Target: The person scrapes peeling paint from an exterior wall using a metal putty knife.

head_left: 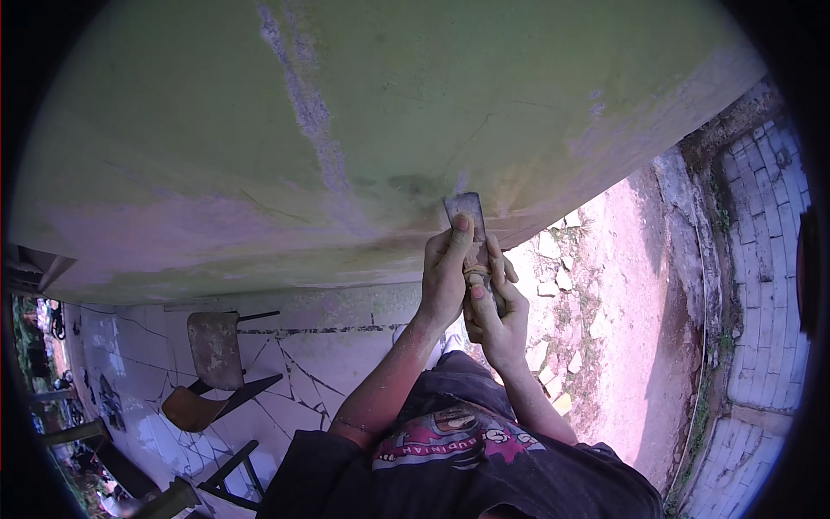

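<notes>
A scraper with a flat, dark metal blade is pressed or held close to the green wall; I cannot tell how firmly the edge touches. My left hand grips it near the blade, thumb laid along the flat face. Lower down, my right hand is wrapped round the handle, its thumb on top. Both hands look dusty. Around the blade the paint is worn and stained, and a pale rough strip runs down the wall to the left.
On the tiled floor at lower left stands a chair with a worn back and brown seat. A dark frame is nearer me. To the right, broken stones line a dirt path, with a pale block wall beyond.
</notes>
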Available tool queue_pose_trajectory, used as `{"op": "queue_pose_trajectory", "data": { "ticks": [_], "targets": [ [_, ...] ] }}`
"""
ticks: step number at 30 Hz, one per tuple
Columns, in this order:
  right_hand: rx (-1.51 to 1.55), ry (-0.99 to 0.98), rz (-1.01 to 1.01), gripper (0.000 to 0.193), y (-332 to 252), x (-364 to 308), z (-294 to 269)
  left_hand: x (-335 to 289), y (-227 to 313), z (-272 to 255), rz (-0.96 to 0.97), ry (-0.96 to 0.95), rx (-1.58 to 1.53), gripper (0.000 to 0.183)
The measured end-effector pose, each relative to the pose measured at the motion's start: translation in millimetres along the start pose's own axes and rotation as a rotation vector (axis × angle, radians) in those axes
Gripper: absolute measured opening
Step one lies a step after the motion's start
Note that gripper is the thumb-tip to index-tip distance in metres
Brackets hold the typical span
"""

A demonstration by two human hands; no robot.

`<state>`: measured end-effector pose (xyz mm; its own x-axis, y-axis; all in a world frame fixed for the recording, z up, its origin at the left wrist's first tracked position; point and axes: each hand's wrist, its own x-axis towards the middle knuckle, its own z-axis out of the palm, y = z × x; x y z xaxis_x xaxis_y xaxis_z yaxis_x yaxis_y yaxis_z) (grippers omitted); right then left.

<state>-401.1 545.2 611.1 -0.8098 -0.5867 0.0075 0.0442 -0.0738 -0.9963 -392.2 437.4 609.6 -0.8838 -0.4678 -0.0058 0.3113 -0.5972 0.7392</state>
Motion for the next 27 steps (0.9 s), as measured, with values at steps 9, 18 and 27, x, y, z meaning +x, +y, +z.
{"op": "queue_pose_trajectory", "data": {
  "ticks": [9, 18, 27],
  "targets": [
    [0.227, 0.042, 0.148, 0.017, 2.2, -12.8, 10.0, -4.2, 12.7, 4.6, 0.034, -0.063, 0.044, 0.051],
    [0.241, 0.072, 0.117, 0.020, -5.1, -16.5, 9.8, -3.9, 20.8, 13.2, -0.048, -0.074, 0.025, 0.051],
    [0.219, 0.063, 0.084, 0.021, -10.2, -23.1, 12.4, -10.0, 21.2, 18.3, -0.016, -0.071, -0.006, 0.052]
  ]
}}
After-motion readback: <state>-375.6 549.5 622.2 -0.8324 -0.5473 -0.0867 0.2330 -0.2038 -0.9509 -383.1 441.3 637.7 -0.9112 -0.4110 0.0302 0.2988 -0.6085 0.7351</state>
